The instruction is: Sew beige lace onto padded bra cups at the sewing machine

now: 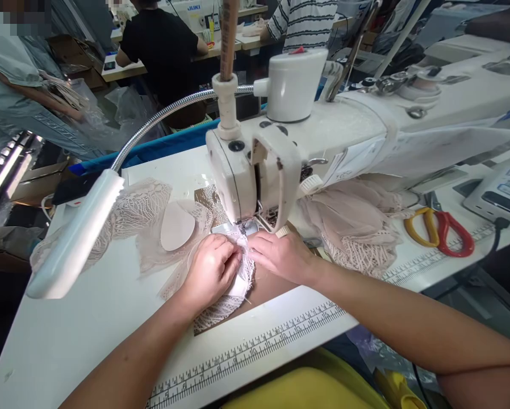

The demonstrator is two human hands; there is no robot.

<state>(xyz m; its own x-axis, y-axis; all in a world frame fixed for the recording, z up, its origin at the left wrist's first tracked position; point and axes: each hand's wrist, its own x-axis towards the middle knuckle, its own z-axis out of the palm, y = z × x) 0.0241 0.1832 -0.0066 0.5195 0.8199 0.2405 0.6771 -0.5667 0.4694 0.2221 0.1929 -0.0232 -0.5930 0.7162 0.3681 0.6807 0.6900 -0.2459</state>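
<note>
A piece of pale pink lace fabric (238, 284) lies under the needle of a white sewing machine (233, 176). My left hand (214, 264) is closed on this fabric just left of the needle, thumb and fingers pinched together. On the other side, my right hand (283, 255) reaches in with its fingers pressed together at the fabric's edge near the presser foot. What lies beneath those fingertips is partly hidden. Left of the machine, an oval beige pad (177, 226) rests on more lace, and a lace strip (139, 207) trails further left.
A lamp (78, 238) on a bent metal neck hangs over the table's left side. Scissors (438, 230) with yellow and red handles lie at the right, beside bunched lace fabric (352, 221). A printed ruler (255, 352) runs along the front edge. Other people sit or stand beyond.
</note>
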